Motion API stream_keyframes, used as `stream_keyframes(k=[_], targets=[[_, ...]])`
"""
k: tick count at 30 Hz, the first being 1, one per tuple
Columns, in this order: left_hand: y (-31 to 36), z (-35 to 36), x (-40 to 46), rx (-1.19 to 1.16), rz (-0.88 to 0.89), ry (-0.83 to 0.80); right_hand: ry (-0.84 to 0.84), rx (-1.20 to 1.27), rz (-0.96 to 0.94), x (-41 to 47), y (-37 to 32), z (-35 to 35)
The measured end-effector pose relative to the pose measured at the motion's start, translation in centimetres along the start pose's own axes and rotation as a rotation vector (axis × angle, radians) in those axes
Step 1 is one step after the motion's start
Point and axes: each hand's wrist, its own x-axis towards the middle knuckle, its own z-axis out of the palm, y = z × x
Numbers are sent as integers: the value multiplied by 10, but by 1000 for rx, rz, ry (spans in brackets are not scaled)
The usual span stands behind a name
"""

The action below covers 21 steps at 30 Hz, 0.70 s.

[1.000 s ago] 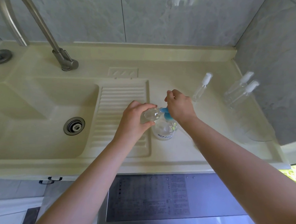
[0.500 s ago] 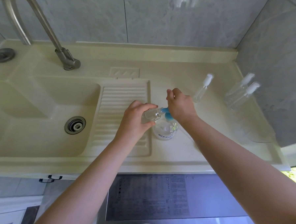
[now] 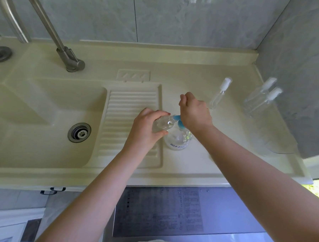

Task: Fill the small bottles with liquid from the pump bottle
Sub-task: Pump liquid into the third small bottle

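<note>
A cream-coloured countertop (image 3: 199, 165) with a moulded sink basin (image 3: 35, 118) is seen from above, set into a corner of grey marbled wall tiles (image 3: 178, 20). A ribbed draining board (image 3: 126, 108) slopes beside the basin, and a round metal drain (image 3: 79, 132) sits in the basin floor. A curved steel tap (image 3: 49, 26) rises from the back ledge, and a small moulded soap recess (image 3: 133, 75) lies behind the draining board. Below the counter edge a grey panel covered with fine printed text (image 3: 159, 209) is visible, but the text is too small to be read.

The pump bottle (image 3: 177, 138), clear with a blue pump head (image 3: 180, 122), stands on the countertop just right of the draining board. A label with dark characters is carried on its front, and these cannot be read. The pump head is covered by the right hand (image 3: 195, 113), whose fingers are curled down over it. A small clear bottle (image 3: 163, 123) is gripped by the left hand (image 3: 145, 127), tilted with its open mouth at the blue spout.

One small spray bottle (image 3: 219, 92) with a white cap stands behind the right hand, and two more spray bottles (image 3: 261, 96) stand close together near the right wall.
</note>
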Motion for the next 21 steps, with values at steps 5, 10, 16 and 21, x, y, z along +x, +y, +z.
stream_keyframes(k=[5, 10, 16, 21], targets=[[2, -3, 0, 1, 4, 8, -88, -4, -1, 6, -5, -7], [1, -1, -2, -6, 2, 0, -53, -45, -49, 1, -2, -9], [1, 1, -3, -29, -14, -3, -2, 0, -20, -3, -2, -2], [2, 0, -3, -26, -12, -3, -56, 16, -6, -4, -7, -10]])
